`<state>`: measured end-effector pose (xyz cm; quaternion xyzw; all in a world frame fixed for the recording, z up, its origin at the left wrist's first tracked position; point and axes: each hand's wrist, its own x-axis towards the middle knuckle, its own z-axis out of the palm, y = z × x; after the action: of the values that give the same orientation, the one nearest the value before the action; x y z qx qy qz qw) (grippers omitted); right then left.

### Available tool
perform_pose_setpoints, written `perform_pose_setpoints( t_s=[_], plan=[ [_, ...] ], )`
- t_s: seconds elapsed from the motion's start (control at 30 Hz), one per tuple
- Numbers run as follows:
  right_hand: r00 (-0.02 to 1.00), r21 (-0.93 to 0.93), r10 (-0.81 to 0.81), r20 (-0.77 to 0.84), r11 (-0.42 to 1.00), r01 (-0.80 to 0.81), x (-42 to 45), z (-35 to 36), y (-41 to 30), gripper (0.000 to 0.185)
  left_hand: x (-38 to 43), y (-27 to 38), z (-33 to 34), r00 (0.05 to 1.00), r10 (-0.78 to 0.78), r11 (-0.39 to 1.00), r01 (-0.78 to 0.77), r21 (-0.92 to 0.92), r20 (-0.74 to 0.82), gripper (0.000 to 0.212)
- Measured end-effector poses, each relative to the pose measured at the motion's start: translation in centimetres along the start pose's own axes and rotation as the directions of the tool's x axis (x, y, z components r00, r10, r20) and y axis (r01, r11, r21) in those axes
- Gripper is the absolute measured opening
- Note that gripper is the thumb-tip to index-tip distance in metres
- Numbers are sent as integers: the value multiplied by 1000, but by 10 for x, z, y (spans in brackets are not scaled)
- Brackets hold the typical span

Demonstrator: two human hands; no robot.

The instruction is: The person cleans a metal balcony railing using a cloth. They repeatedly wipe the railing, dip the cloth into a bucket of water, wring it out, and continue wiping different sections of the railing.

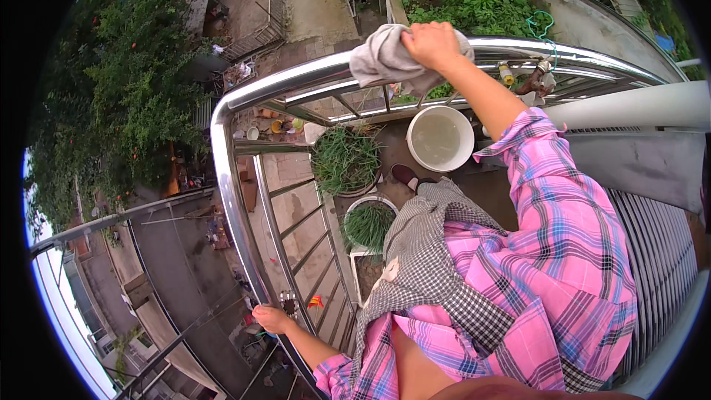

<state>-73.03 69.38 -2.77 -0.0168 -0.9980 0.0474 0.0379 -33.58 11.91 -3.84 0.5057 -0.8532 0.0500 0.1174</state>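
My right hand (pixel 434 44) grips a light grey cloth (pixel 383 58), which is draped over the top tube of a shiny metal balcony railing (pixel 311 73). My left hand (pixel 272 319) is closed around the side stretch of the same railing, low in the picture. Below the cloth, on the balcony floor, stands a white bucket (pixel 440 139) holding cloudy water. A shoe (pixel 404 175) shows beside the bucket.
Potted green plants, one in a round pot (pixel 345 161) and one in a white pot (pixel 371 225), stand along the railing's inside. A brass tap (pixel 537 79) and a green cord (pixel 541 25) are at the right. Beyond the railing, a yard lies far below.
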Motion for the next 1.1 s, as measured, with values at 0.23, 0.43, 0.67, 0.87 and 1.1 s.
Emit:
perform_pose_setpoints(
  t_s=[0.23,0.43,0.67,0.87,1.1],
  plan=[
    [874,-272,482,62,851,-450,-13,-11,143,56,9,-15,16,998,30,999,-32,-43,-55,30],
    [999,-67,36,11,997,-36,23,12,-107,54,10,-15,19,996,18,1000,-19,-12,-93,26],
    [843,0,-526,-114,849,529,53,31,-338,95,15,-27,32,995,15,999,-18,-33,-95,27],
    [796,148,-594,120,803,577,78,34,-251,77,17,-36,38,996,36,998,-41,-54,-82,28],
    [923,-5,-384,25,923,384,-12,-2,102,52,14,-37,38,994,27,997,-34,-69,-109,29]
  ],
)
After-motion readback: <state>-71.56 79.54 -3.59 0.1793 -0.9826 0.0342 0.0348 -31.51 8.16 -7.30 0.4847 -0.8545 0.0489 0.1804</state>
